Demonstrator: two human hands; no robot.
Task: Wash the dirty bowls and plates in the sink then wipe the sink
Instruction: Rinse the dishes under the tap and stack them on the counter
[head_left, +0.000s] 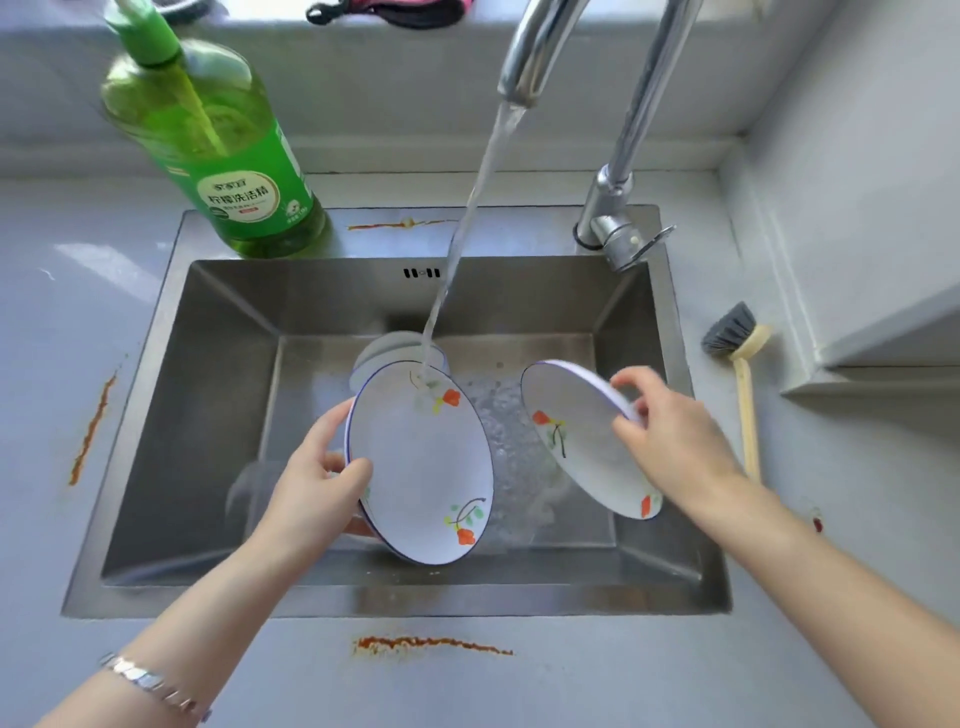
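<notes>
Fingers of your left hand (317, 483) grip the left plate (421, 462), far rim under the stream (469, 208); those of your right hand (670, 431) pinch the right plate (576, 436), tilted just right of it.

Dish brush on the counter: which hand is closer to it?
Right. The right hand, holding one plate, is just left of the brush; the left hand grips the other plate farther across the sink.

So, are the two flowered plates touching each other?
Apart. The head view shows a strip of foamy water between the left plate and the right plate.
</notes>
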